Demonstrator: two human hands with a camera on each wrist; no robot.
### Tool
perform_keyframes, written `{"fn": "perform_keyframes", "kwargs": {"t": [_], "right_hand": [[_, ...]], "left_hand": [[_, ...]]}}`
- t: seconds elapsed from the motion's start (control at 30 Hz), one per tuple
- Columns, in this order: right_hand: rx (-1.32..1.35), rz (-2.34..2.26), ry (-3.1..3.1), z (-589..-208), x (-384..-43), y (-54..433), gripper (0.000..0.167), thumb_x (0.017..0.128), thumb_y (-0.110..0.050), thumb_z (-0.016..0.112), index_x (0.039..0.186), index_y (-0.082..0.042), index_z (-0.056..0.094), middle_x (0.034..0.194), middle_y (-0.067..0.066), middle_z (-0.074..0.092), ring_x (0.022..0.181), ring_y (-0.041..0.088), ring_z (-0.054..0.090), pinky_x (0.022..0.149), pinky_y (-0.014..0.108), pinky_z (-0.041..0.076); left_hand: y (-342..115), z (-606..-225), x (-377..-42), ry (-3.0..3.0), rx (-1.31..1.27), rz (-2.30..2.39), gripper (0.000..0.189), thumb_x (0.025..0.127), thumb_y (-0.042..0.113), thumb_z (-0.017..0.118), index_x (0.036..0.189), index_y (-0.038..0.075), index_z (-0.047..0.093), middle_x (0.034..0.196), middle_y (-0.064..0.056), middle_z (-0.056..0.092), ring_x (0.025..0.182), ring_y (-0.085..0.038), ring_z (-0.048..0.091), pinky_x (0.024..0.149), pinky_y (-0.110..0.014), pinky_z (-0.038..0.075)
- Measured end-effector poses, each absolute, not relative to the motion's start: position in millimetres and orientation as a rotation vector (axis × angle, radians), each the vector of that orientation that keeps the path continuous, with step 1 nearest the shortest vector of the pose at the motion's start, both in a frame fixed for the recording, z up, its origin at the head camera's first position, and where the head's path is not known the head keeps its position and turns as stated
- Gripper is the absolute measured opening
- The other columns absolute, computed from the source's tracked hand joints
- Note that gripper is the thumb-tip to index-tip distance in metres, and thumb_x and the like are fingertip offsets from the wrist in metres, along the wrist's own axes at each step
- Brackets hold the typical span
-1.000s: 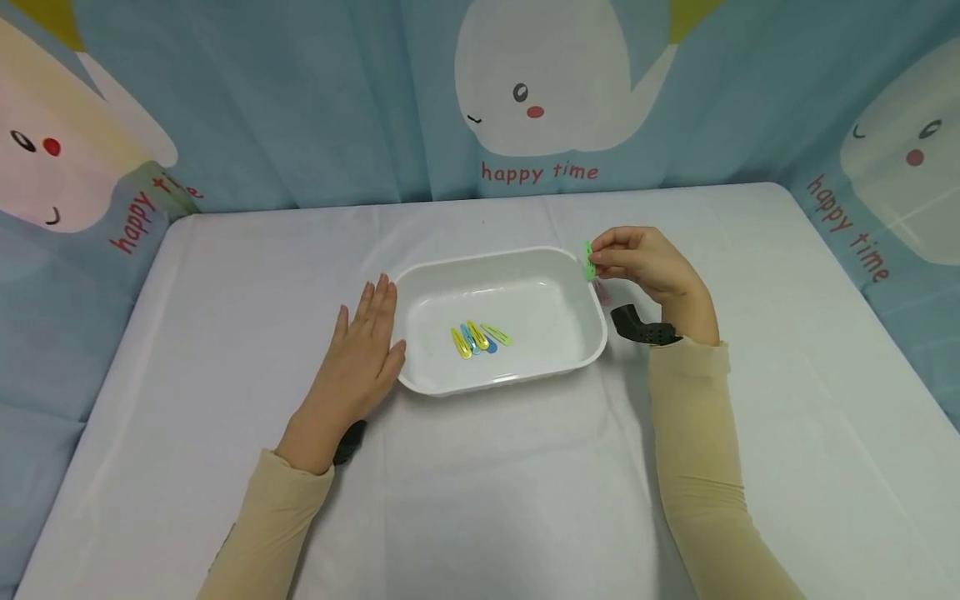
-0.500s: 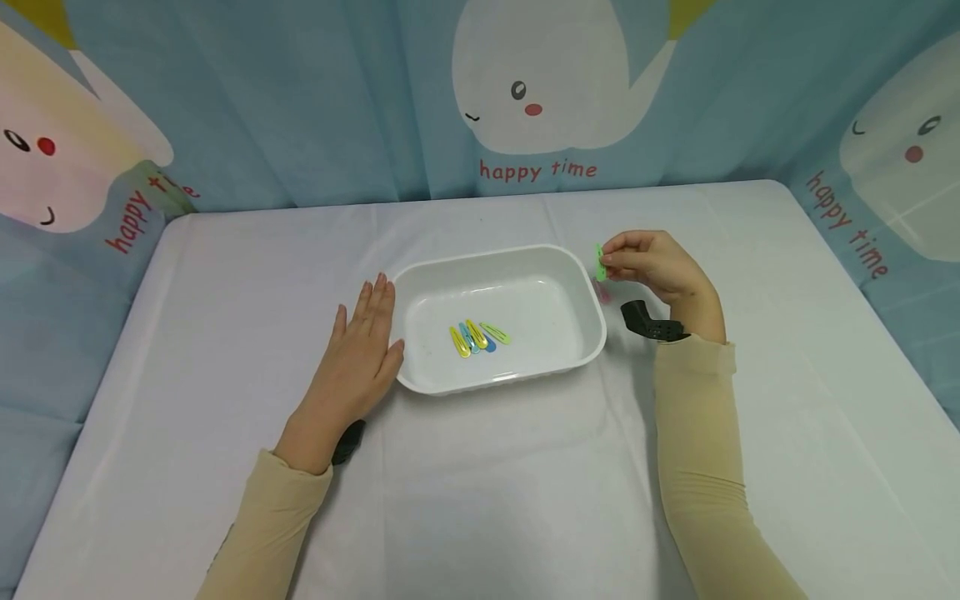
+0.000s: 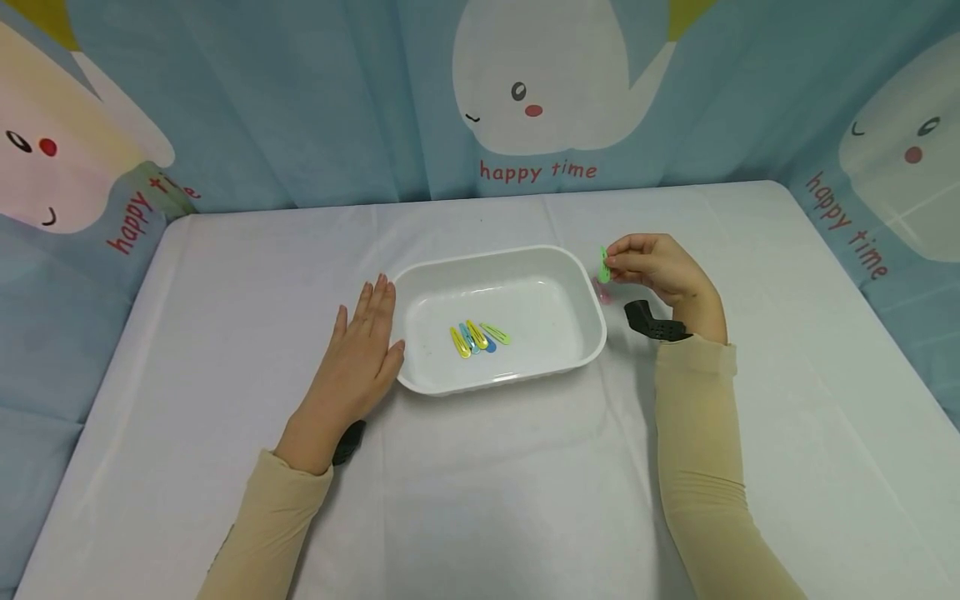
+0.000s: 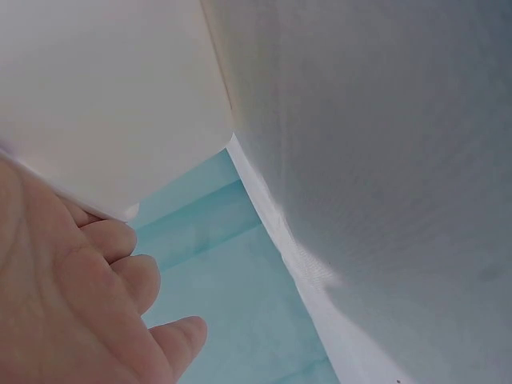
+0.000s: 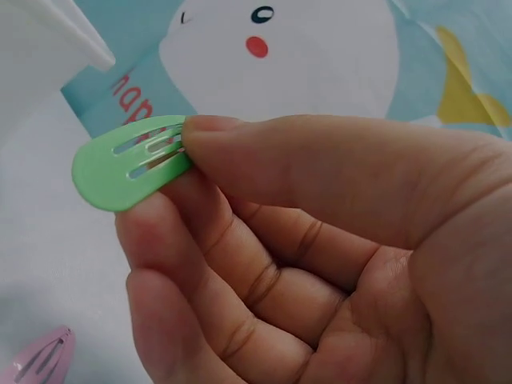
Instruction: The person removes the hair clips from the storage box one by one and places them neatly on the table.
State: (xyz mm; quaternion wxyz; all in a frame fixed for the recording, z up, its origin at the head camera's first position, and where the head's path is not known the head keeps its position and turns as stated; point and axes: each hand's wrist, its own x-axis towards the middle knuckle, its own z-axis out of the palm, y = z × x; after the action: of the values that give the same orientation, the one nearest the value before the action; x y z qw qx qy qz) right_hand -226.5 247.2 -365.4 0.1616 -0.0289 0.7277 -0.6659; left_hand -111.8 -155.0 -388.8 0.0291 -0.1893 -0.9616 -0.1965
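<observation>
right hand (image 3: 663,271) had a green clip (image 5: 112,168) pinched between thumb and a finger, wide end poking out past the tips. the other fingers were curled in behind it, and the whole hand was up just off the tray end on its side. left hand (image 3: 352,358) was laid pretty flat, fingers out straight and touching the other end of the tray (image 3: 543,325), thumb angled away with its tip at the rim. nothing was gripped in that one.

so the white tray sat between the two hands. inside, closer to the left hand, was a little bunch of clips: two yellow clips (image 3: 477,334), a light blue clip (image 3: 465,330), a darker blue clip (image 3: 491,344) partly tucked under, and a lime clip (image 3: 495,333) on the right-hand side of the bunch. a pink clip (image 3: 603,292) lay on the cloth just below the right hand, beside the tray.

white cloth (image 3: 480,492) covered the table under both hands. past them hung a blue curtain (image 3: 330,108) with big white whales and "happy time" in red. both sleeves (image 3: 697,417) were beige.
</observation>
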Motion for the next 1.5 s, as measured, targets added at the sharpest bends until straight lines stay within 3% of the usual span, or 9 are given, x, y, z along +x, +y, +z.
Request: {"fn": "perform_keyframes", "kwargs": {"t": [0.5,0.7,1.2,1.5], "right_hand": [[0.0,-1.785,2.199,-371,-226,254,0.008,0.09,-0.002,0.061,0.086,-0.004,0.068,0.081,0.001,0.067,0.071,0.012,0.063,0.069,0.023,0.053],[0.048,-1.707,2.239,-374,-227,258,0.008,0.089,-0.001,0.061,0.091,0.001,0.068,0.079,-0.002,0.067,0.07,0.01,0.062,0.067,0.022,0.052],[0.154,-1.383,2.381,-377,-229,257,0.025,0.087,-0.011,0.067,0.102,0.01,0.065,0.072,-0.003,0.065,0.063,0.007,0.059,0.061,0.02,0.051],[0.199,-1.352,2.395,-375,-227,252,0.021,0.086,-0.009,0.068,0.097,0.009,0.067,0.069,0.0,0.066,0.061,0.009,0.059,0.058,0.02,0.05]], "left_hand": [[-155,-390,-112,-2.955,-0.579,-0.616,0.065,0.098,0.025,0.035,0.151,0.001,0.005,0.157,-0.01,0.003,0.144,-0.025,-0.001,0.111,-0.055,0.004],[-155,-391,-113,-2.955,-0.578,-0.623,0.065,0.098,0.023,0.035,0.151,0.0,0.006,0.157,-0.012,0.004,0.144,-0.026,0.0,0.111,-0.056,0.005],[-155,-390,-113,-2.958,-0.578,-0.621,0.065,0.098,0.023,0.035,0.151,0.001,0.005,0.157,-0.011,0.003,0.144,-0.025,0.0,0.111,-0.055,0.005],[-155,-389,-113,-2.969,-0.576,-0.621,0.064,0.099,0.024,0.034,0.151,0.001,0.004,0.157,-0.01,0.002,0.144,-0.024,-0.002,0.111,-0.055,0.004]]}}
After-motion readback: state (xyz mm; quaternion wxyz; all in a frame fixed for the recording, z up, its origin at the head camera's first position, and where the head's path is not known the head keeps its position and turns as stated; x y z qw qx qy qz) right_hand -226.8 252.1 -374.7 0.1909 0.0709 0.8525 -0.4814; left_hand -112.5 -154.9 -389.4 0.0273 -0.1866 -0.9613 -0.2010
